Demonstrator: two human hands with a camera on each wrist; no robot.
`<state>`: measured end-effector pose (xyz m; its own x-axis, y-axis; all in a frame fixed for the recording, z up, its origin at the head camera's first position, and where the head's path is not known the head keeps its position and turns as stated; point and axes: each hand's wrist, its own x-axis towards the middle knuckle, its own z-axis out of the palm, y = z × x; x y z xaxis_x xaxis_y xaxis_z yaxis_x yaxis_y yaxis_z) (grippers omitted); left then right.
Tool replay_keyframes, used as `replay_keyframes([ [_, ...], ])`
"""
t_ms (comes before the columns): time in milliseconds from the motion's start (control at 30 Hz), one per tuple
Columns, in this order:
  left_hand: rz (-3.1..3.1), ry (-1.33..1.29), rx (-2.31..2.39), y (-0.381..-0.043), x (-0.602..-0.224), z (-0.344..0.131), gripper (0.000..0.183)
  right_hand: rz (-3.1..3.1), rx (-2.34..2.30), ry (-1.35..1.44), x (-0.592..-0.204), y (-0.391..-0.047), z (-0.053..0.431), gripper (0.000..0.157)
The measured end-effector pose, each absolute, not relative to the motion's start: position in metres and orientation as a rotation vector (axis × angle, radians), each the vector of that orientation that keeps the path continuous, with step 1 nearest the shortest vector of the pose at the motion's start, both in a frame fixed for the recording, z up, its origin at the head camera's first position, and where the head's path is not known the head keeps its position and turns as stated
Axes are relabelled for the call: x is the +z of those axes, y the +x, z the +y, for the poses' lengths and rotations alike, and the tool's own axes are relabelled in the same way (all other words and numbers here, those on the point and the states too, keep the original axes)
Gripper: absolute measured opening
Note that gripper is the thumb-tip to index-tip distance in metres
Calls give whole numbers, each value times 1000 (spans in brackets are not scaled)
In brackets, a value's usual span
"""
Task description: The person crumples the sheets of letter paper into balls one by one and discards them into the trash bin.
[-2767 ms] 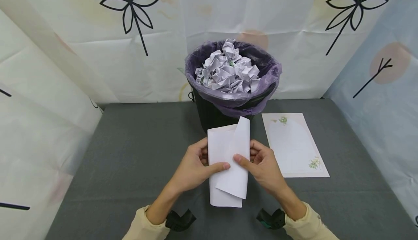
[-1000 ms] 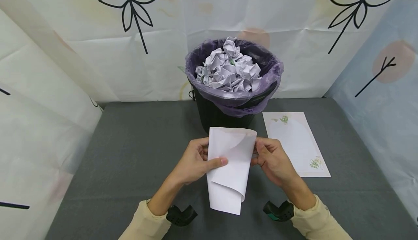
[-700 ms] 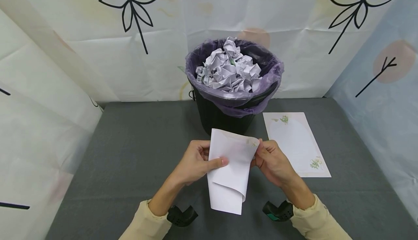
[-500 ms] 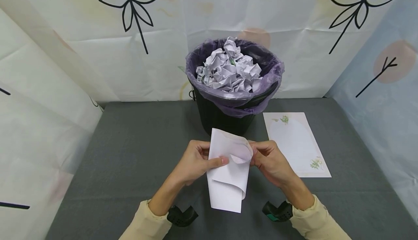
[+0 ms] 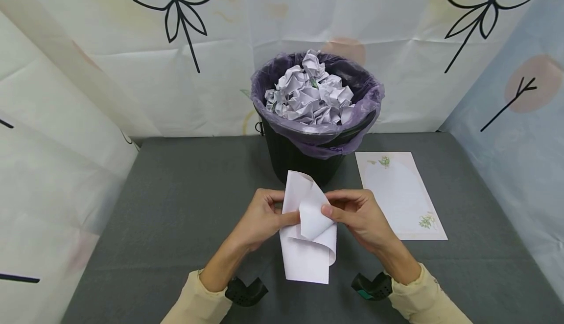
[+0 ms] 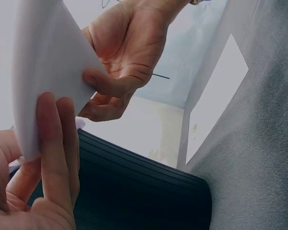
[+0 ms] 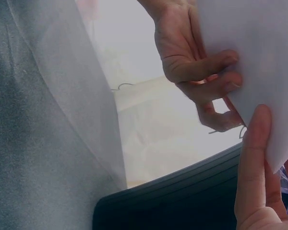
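Observation:
A white sheet of paper (image 5: pixel 308 260), folded over on itself, is held upright between both hands in front of the bin. My left hand (image 5: pixel 264 219) pinches its left side, thumb in front and fingers behind. At the upper right, my right hand (image 5: pixel 359 216) pinches a corner flap folded down over the front, its thumb on the flap. In the left wrist view, fingers (image 6: pixel 50 129) support the back of the paper (image 6: pixel 57 57). The right wrist view shows the paper (image 7: pixel 259 57) between both hands.
A black bin (image 5: pixel 299 160) with a purple liner (image 5: pixel 370 104) stands behind the hands, heaped with crumpled paper balls (image 5: pixel 308 94). Right of it, a flat sheet with printed green sprigs (image 5: pixel 396 196) lies on the grey table (image 5: pixel 198 192). Patterned cloth walls surround the table.
My right hand has drawn the paper's upper right corner inward and down, forming a flap over the front. The left hand has kept its grip, nearly still.

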<state>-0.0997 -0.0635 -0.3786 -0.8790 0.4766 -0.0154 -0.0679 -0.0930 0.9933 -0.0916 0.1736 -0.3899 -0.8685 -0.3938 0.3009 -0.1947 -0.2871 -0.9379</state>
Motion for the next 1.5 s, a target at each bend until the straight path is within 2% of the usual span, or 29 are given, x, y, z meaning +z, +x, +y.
replay_keyframes([
  [133,1704,557,2071,-101,-377,-68,49,1737,-2364,-727,-390,-92,175,30],
  [400,1318,1054,2106,-104,-377,-79,110,1660,-2476,-573,-384,-91,178,37],
  [500,1366,1134,2090,-103,-376,-79,118,1649,-2472,-562,-383,-91,179,37],
  [767,1702,1171,2164,-98,-379,-68,104,1572,-2471,-589,-379,-89,178,36],
  [1133,1789,1185,2259,-98,-387,-60,71,1638,-2372,-683,-377,-88,177,29],
  [1367,1849,1172,2328,-97,-387,-58,43,1606,-2328,-763,-375,-88,178,29],
  [1500,1903,1178,2358,-98,-387,-56,37,1587,-2307,-778,-374,-87,179,30],
])
